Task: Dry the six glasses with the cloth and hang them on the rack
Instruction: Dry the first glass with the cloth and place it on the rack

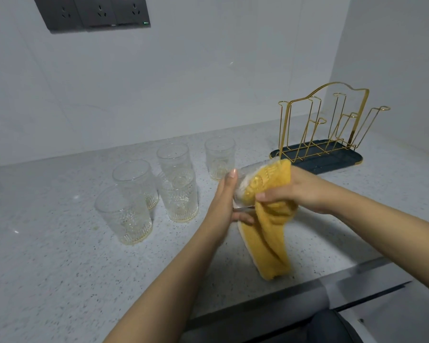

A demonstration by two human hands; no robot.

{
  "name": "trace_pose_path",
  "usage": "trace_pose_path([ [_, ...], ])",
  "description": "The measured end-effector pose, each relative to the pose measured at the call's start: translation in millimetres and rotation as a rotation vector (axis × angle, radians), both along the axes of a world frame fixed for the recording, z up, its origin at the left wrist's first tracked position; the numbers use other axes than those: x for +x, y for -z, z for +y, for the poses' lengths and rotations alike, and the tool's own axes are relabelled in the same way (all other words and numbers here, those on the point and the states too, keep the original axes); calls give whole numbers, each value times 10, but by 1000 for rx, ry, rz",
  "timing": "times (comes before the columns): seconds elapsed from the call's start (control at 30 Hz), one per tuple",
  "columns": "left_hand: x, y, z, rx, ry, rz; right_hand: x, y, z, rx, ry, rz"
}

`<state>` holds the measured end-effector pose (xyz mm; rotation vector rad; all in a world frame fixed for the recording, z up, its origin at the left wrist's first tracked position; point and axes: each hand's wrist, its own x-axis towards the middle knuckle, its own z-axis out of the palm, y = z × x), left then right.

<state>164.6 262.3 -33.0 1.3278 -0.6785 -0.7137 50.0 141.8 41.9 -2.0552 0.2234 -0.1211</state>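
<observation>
Glass [242, 180] number one lies tilted on its side above the tabletop [60, 256], the left hand [223, 204] curled round its base to steady it while the right hand [292, 191] pinches the yellow cloth [268, 233] into its mouth, likely so the inside gets wiped. Five more glasses [159, 191] stand upright to the left, within reach. Beyond the hands, the gold rack [332, 125] waits on its dark tray [337, 160] (no glass hung yet). Pale speckled stone meets plain white walls; sockets [94, 12] sit high up.
</observation>
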Motion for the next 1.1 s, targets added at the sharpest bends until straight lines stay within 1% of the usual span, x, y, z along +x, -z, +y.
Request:
trace_pose_path([
  [0.03,-29,12,-10,-59,-39,-73,1,-22,-6,212,36,-8],
  [0.07,-62,12,-12,-117,-80,-139,1,-39,12,378,51,-12],
  [0.1,-87,5,-14,-151,-115,-181,13,-31,31,461,42,-5],
  [0.13,-77,18,-27,-162,-131,-186,10,-25,64,436,20,24],
  [0.17,-49,28,-35,-155,-141,-164,10,2,81,279,-13,67],
  [0.2,-22,12,-40,-135,-150,-114,2,37,93,9,-72,97],
  [0.23,10,-2,-29,-100,-120,-51,4,88,93,-343,-151,104],
  [0.27,26,-22,-13,-65,-67,15,8,146,92,-668,-209,64],
  [0.3,33,-29,0,-41,-32,62,14,201,87,-879,-252,-22],
  [0.33,38,-38,9,-26,-15,92,18,227,85,-934,-262,-104],
  [0.4,32,-33,1,-18,-15,122,26,206,65,-818,-218,-159],
  [0.43,25,-35,-3,-35,-27,129,45,188,32,-726,-172,-145],
  [0.47,30,-28,-9,-59,-43,122,60,158,2,-600,-120,-101],
  [0.5,36,-28,-10,-84,-48,103,73,111,-1,-430,-72,-63],
  [0.57,13,-40,2,-137,-76,-8,85,36,26,-38,15,-43],
  [0.6,-4,-49,1,-155,-96,-62,89,22,52,122,40,-37],
  [0.63,-9,-52,-3,-166,-116,-74,104,31,72,213,45,-29],
  [0.67,3,-55,-3,-166,-127,-59,115,40,100,225,27,-23],
  [0.7,17,-50,-7,-160,-119,-11,118,51,128,164,-1,-12],
  [0.73,28,-53,-15,-144,-102,58,108,65,153,39,-41,18],
  [0.77,39,-62,-11,-102,-67,120,96,87,168,-166,-95,66],
  [0.83,58,-82,26,21,6,205,89,141,182,-703,-209,144],
  [0.87,44,-94,49,67,35,235,85,162,188,-876,-245,150],
  [0.9,38,-109,60,87,62,262,74,153,190,-927,-248,140],
  [0.93,43,-116,61,90,85,287,60,127,180,-901,-229,127],
  [0.97,39,-123,55,81,92,294,48,78,161,-776,-185,125],
  [1.0,24,-125,45,56,84,286,37,9,138,-562,-123,124],
  [1.03,1,-129,36,9,76,266,28,-61,110,-278,-59,121],
  [1.07,-21,-128,22,-40,55,223,18,-123,84,14,-2,110],
  [1.1,-33,-113,4,-81,24,154,15,-157,75,247,44,97],
])
